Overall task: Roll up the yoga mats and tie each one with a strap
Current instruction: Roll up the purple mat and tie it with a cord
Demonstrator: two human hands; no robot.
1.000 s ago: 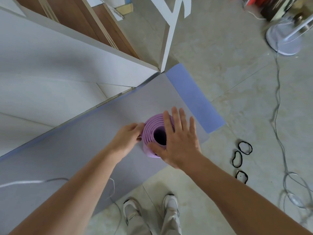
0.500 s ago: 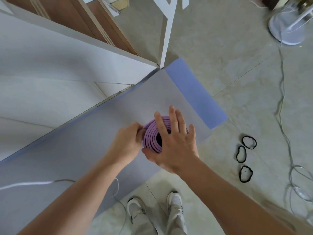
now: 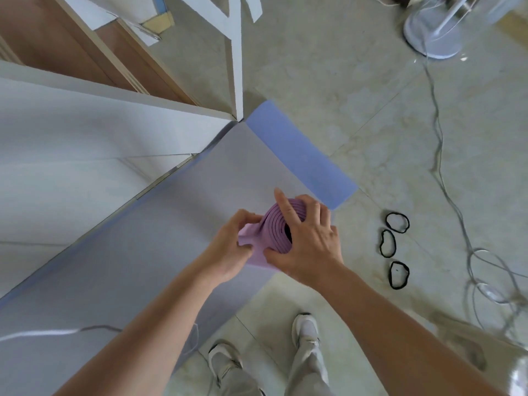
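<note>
Floor (image 3: pixel 328 81): pale tiles filled the right and far parts of the view and carried everything else.
White panels (image 3: pixel 85 132): large flat boards stood at the left, with brown wood showing behind them at the far left.
Grey mat (image 3: pixel 128 267): it lay spread flat on the floor from the near left toward the centre, its left edge against the panels.
Blue mat (image 3: pixel 297 155): it lay under the grey mat, showing as a strip along the grey mat's far right edge.
Fan base (image 3: pixel 431 35): a round pale base stood at the far right.
Cables (image 3: pixel 437 132): thin pale cords trailed from the fan base down the right side and coiled at the near right.
Purple mat (image 3: pixel 275 227): it was rolled into a spiral, held at the centre above the right end of the grey mat, with 1 loose flap hanging at its left.
Right hand (image 3: pixel 308 241): its grip was closed on the roll, fingers over the top, index finger across the spiral end, thumb beneath.
Left hand (image 3: pixel 231 247): its grip pinched the loose flap between thumb and fingers.
Shoes (image 3: pixel 305 327): 2 pale shoes stood on the floor at the near centre.
Straps (image 3: pixel 387 243): 3 black loops lay in a row on the floor, right of the hands and apart from the mats.
</note>
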